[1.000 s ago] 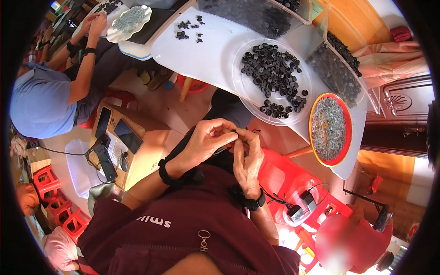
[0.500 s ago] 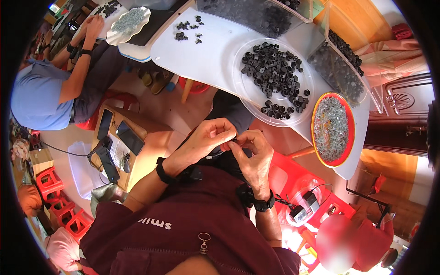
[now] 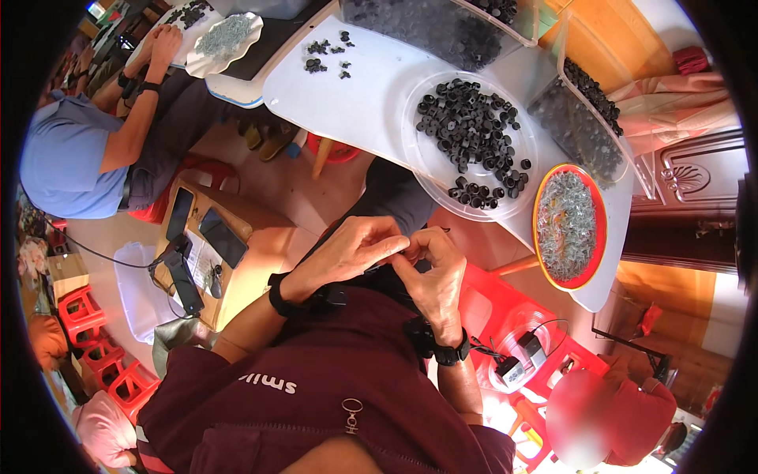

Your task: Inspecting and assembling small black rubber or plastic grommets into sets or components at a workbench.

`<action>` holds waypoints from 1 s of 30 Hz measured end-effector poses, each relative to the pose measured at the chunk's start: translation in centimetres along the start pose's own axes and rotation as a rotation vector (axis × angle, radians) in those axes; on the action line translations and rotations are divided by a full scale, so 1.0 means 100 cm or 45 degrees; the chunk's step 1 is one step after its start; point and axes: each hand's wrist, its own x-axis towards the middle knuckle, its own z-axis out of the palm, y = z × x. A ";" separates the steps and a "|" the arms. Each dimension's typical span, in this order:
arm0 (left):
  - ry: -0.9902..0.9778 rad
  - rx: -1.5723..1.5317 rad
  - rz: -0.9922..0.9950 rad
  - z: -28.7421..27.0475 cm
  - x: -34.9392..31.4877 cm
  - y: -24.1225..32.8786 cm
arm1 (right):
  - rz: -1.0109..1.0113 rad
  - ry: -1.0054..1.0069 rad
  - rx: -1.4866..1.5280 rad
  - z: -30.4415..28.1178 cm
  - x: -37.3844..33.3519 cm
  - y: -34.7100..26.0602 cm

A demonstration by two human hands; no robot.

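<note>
In front of my dark red apron, my left hand and my right hand meet, fingers bent and fingertips pinched together. Whatever they hold is hidden by the fingers. Beyond them on the white table, a round clear tray bears a heap of small black ring-shaped parts. To its right is a red bowl with a yellow rim, filled with small shiny grey-clear pieces. A few loose clusters of small black parts lie on the table's far left.
Two clear bins of black parts stand at the back and right. A red stool with chargers is beside my right arm. Phones lie on a cardboard box at left. A co-worker in blue sits far left.
My hands have come slightly lower, and the fingertips overlap more closely. A small dark piece glimpsed between them earlier is now covered by the fingers.
</note>
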 end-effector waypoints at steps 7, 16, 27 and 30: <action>-0.353 -0.009 0.014 -0.012 -0.004 0.002 | -0.018 -0.083 0.160 -0.001 -0.010 -0.004; -0.497 -0.056 0.062 -0.009 -0.009 0.004 | 0.093 -0.189 0.401 -0.002 -0.018 -0.009; 0.019 -0.576 -0.026 0.019 -0.013 -0.002 | 0.267 -0.067 0.503 0.006 -0.015 -0.017; 0.020 -0.526 -0.026 0.019 -0.014 -0.009 | 0.227 -0.070 0.385 0.007 -0.017 -0.017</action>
